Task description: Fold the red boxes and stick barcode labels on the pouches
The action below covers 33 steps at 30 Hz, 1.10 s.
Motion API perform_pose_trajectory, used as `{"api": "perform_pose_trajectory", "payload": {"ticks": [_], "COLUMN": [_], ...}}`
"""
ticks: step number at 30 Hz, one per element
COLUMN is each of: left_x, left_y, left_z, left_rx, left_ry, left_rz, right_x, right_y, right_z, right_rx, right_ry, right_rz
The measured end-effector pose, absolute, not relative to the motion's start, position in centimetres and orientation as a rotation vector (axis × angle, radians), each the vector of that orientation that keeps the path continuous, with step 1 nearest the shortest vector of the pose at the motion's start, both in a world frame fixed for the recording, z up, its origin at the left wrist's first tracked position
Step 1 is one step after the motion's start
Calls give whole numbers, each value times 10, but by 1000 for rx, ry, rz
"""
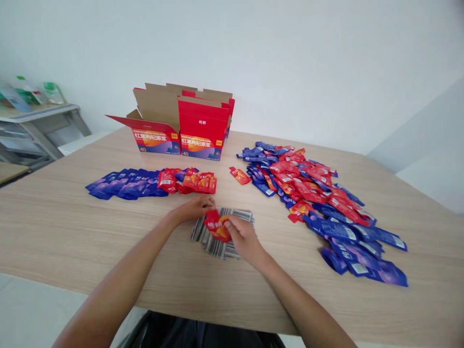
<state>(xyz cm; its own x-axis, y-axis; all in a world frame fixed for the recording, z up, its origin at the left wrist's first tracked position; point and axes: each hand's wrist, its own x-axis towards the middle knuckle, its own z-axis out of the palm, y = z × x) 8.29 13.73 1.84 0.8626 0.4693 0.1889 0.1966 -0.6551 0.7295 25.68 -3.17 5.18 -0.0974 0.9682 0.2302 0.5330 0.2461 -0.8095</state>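
Note:
My right hand (246,239) pinches a red sachet (216,227) with orange print between thumb and fingers. The sachet is held over a spread pile of black-and-white striped slips (217,249) on the table. Close by the sachet's upper left corner is my left hand (196,208), its fingers curled together. Whatever lies between those fingertips is too small to make out. Beyond the left hand, a row of overlapping sachets lies flat, blue ones (126,183) on the left and red ones (206,182) on the right.
Two red-and-purple cartons stand at the back, the left carton (155,140) with raised flaps and the right carton (200,130) beside it. A large heap of red and blue sachets (308,188) covers the right side. One red sachet (239,175) lies alone. Bottles (31,92) stand on a side table.

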Motion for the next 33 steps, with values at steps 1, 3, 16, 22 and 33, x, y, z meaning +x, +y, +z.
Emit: {"api": "perform_pose_trajectory", "payload": {"ticks": [1, 3, 16, 22, 33], "left_x": [83, 83, 76, 79, 88], "left_y": [137, 137, 136, 123, 111], "left_z": [18, 18, 15, 22, 21], "left_rx": [2287, 2297, 2448, 2501, 2543], "left_ry": [481, 489, 563, 546, 658], "left_rz": [472, 477, 427, 430, 476], "right_x": [260, 266, 272, 257, 252], "right_y": [-27, -19, -28, -46, -34], "right_z": [49, 41, 52, 65, 50], "right_rx": [-1466, -1589, -1621, -1909, -2123], "right_ry": [-1608, -1454, -2431, -2318, -2206], "right_rz": [692, 689, 302, 309, 250]}}
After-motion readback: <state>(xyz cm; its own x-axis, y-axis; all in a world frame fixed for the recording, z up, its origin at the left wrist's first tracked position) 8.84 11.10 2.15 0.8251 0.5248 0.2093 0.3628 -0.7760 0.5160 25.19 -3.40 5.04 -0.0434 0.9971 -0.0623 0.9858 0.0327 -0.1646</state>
